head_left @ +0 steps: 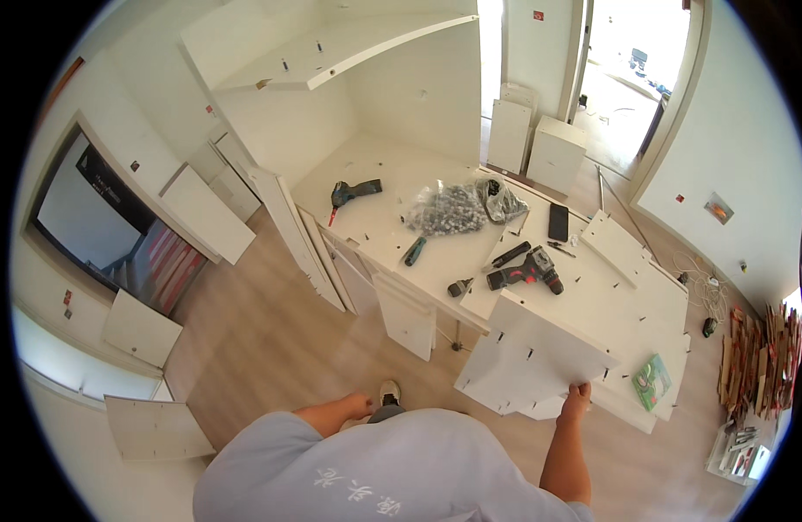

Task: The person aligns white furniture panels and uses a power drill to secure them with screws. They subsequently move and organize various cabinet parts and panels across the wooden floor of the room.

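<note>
My right hand (576,400) is closed on the near edge of a white panel (540,352), which leans on the worktop and slants down toward me. Several dark connector pins stick up from its face. My left hand (357,405) hangs low beside my body, above the floor near my shoe (390,391); its fingers are too small and partly hidden to read. Beyond the panel, a black and red cordless drill (527,271) lies on the white board surface (401,261). Close to the drill are a dark drill chuck piece (459,287) and a black pen-like tool (511,254).
A clear bag of hardware (449,209), another power driver (356,191), a green-handled tool (415,250) and a phone (558,223) lie farther back. A green booklet (651,383) rests at right. Loose panels (208,213) lean at left, and stacked cardboard strips (760,357) stand at far right.
</note>
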Available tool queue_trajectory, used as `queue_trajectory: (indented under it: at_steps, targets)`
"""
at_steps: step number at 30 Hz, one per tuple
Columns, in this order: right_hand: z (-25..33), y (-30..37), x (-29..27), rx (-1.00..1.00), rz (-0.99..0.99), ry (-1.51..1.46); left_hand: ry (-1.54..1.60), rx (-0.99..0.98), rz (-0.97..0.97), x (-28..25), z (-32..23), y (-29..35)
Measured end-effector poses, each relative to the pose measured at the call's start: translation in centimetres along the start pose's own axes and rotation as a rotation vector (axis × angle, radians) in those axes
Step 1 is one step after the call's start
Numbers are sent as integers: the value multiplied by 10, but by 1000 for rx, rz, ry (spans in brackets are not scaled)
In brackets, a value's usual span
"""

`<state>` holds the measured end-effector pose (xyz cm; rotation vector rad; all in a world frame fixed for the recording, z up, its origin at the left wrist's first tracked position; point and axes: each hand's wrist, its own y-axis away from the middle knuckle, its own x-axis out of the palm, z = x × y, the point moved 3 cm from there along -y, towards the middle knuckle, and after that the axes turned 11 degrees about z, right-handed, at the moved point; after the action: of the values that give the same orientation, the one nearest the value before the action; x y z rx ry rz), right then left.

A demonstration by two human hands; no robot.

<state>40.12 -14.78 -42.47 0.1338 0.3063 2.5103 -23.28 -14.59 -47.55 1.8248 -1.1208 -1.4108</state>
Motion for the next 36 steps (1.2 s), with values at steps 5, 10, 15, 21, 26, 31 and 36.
queue_trajectory:
  at_steps: [5,10,15,21,26,31,36]
  targets:
    - [-8,-5,-9,77,43,92,135,-112,-44,44,55,44]
    - [-51,-6,-34,-14,-149,10,294,-74,-153,32,48,58]
    - [-107,33,-56,247,-72,217,569,23,-253,-1,30,51]
    - [-223,128,-72,618,594,828,610,154,-290,-15,60,68]
    - [-270,212,-2,74,1033,1351,550,57,-314,21,167,110]
    - [-225,242,147,430,891,884,605,-142,-233,86,304,154]
    - [-167,239,263,726,596,547,-107,40,-329,153,418,181]
